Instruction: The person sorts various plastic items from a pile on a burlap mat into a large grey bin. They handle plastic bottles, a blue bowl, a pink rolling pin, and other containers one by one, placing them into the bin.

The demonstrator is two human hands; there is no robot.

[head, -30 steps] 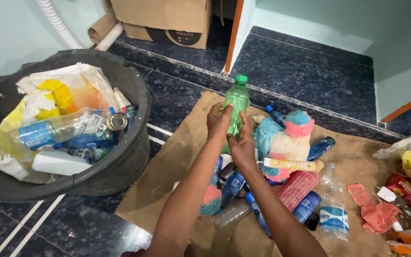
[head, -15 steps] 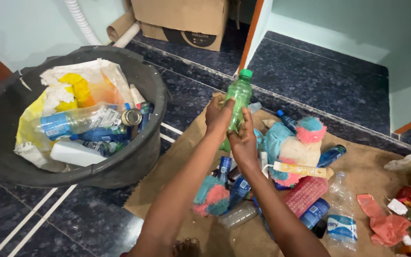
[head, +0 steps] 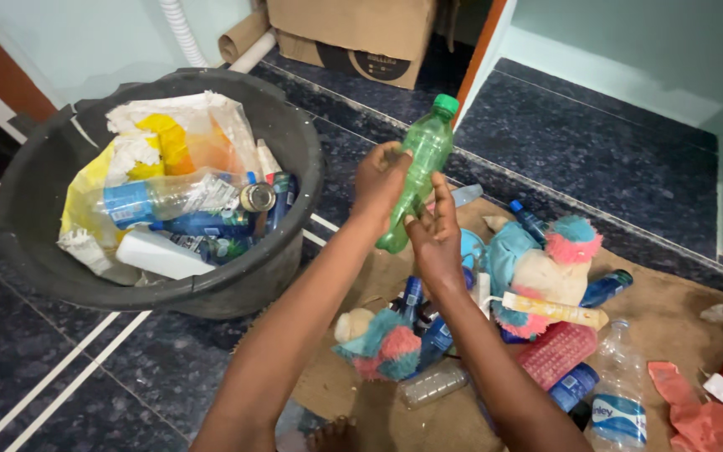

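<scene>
Black tub (head: 294, 151), plush toy (head: 537, 268), cardboard box (head: 353, 29)

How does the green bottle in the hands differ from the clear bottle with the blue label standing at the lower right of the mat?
The green bottle is tinted green, with a green cap; the clear bottle is colourless with a blue label band. The green bottle shows no label. It is held tilted in the air by the left hand and right hand; the clear bottle rests on the brown mat, untouched. Both are plastic drink bottles.
</scene>
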